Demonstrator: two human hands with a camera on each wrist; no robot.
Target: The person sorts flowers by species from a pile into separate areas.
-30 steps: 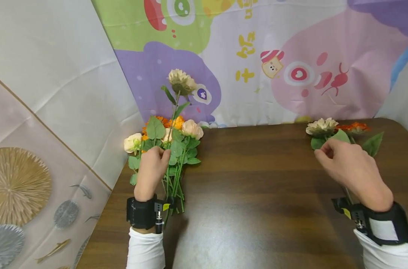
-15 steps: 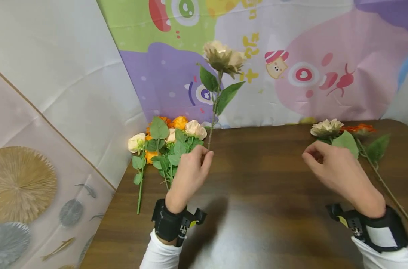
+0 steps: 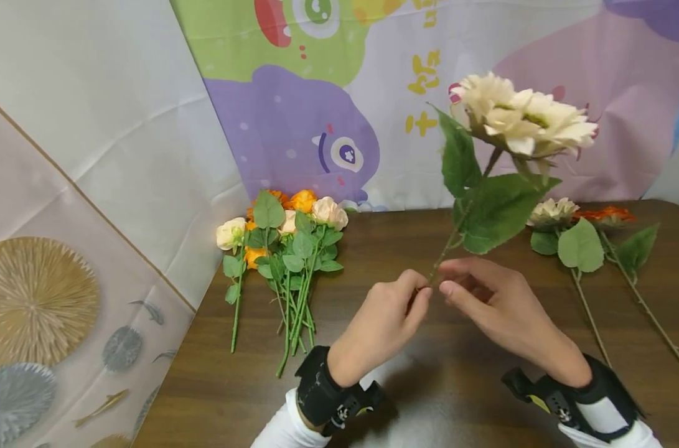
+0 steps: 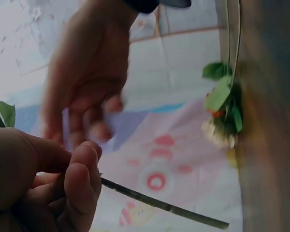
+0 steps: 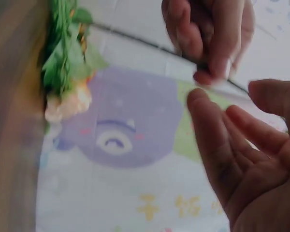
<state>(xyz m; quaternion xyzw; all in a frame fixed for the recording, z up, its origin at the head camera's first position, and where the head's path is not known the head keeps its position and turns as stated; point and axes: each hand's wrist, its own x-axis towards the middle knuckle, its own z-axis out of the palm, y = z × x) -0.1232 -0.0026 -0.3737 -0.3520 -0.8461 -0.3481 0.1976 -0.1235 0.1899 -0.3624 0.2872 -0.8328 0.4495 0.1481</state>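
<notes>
My left hand (image 3: 386,320) pinches the stem of a cream flower (image 3: 532,121) and holds it up above the table, bloom tilted to the right. Two green leaves (image 3: 498,208) spread below the bloom. In the left wrist view the cut end of the stem (image 4: 183,212) juts out past my fingers. My right hand (image 3: 501,305) is beside the stem, just right of the left hand. Its thumb and fingers are parted around the stem in the right wrist view, where the right hand (image 5: 251,154) shows its palm side.
A bunch of roses (image 3: 302,249) with orange and pale blooms lies on the left of the brown table (image 3: 216,398). Another cream flower (image 3: 552,214) and an orange flower (image 3: 605,214) lie at the right. A printed cloth (image 3: 395,168) hangs along the back.
My left hand has carried the cream flower rightward from the bunch, toward the middle. My right hand has come left from the two flowers at the right to meet its stem.
</notes>
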